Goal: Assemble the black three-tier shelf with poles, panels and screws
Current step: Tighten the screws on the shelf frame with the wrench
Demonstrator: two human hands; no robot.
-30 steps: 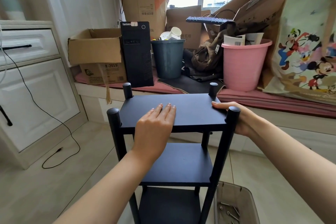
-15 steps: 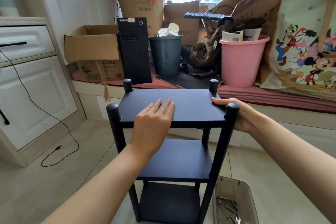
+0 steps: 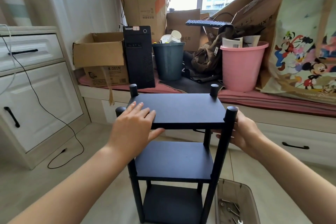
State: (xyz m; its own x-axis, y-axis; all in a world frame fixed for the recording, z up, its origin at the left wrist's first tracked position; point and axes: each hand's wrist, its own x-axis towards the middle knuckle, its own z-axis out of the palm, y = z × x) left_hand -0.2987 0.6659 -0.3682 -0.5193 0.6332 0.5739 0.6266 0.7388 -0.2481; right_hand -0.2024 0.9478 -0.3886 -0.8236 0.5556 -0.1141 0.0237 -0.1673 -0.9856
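Observation:
The black three-tier shelf stands upright on the floor in front of me, with its top panel point(image 3: 181, 109), middle panel point(image 3: 174, 160) and bottom panel point(image 3: 172, 203) set between four poles. My left hand point(image 3: 132, 129) holds the top panel's near left corner, fingers flat on top and thumb under the front edge. It hides the near left pole's upper part. My right hand point(image 3: 245, 132) grips the near right pole point(image 3: 221, 160) just below the top panel, fingertips showing on the pole's inner side.
A clear plastic tray point(image 3: 251, 196) holding loose screws and a small wrench sits on the floor at the shelf's right foot. A cluttered window seat point(image 3: 272, 103) with a pink bucket point(image 3: 240, 67), bin and PC tower stands just behind. White cabinet point(image 3: 36, 96) and trailing cable point(image 3: 60, 120) on the left.
My left hand slid from the middle of the top panel to its near left corner. My right hand dropped from the panel's right edge to wrap the near right pole.

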